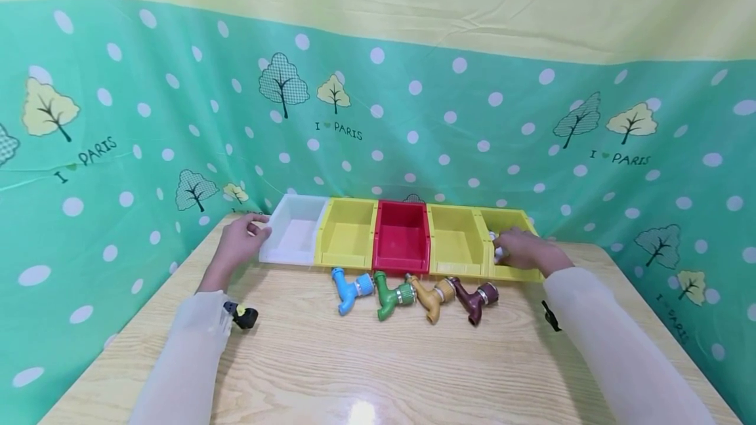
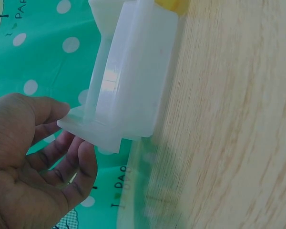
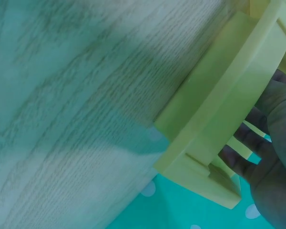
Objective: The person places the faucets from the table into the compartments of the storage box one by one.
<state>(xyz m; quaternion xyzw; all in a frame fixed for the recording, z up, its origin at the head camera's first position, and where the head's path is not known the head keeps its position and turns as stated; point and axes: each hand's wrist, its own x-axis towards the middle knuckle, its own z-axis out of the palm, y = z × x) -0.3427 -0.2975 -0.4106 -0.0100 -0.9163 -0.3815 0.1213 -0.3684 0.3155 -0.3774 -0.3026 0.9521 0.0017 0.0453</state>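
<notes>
My left hand (image 1: 241, 241) pinches the outer rim of a translucent white bin (image 1: 289, 256) at the row's left end. In the left wrist view, the bin's corner sits between thumb and curled fingers (image 2: 88, 160). At the far right, my right hand (image 1: 520, 249) reaches into a yellow bin (image 1: 514, 273). A small white object (image 1: 498, 254) shows on both sides of its fingertips, mostly covered by them; its kind cannot be told. The right wrist view has those fingers (image 3: 236, 162) behind the yellow bin wall (image 3: 229, 109), the white object hidden.
Between the end bins stand a yellow bin (image 1: 345, 260), a red bin (image 1: 401, 262) and another yellow bin (image 1: 457, 264). In front lie blue (image 1: 348, 289), green (image 1: 390, 297), tan (image 1: 433, 297) and maroon (image 1: 474, 300) faucets on the wooden table (image 1: 378, 372). A patterned curtain (image 1: 413, 123) hangs behind.
</notes>
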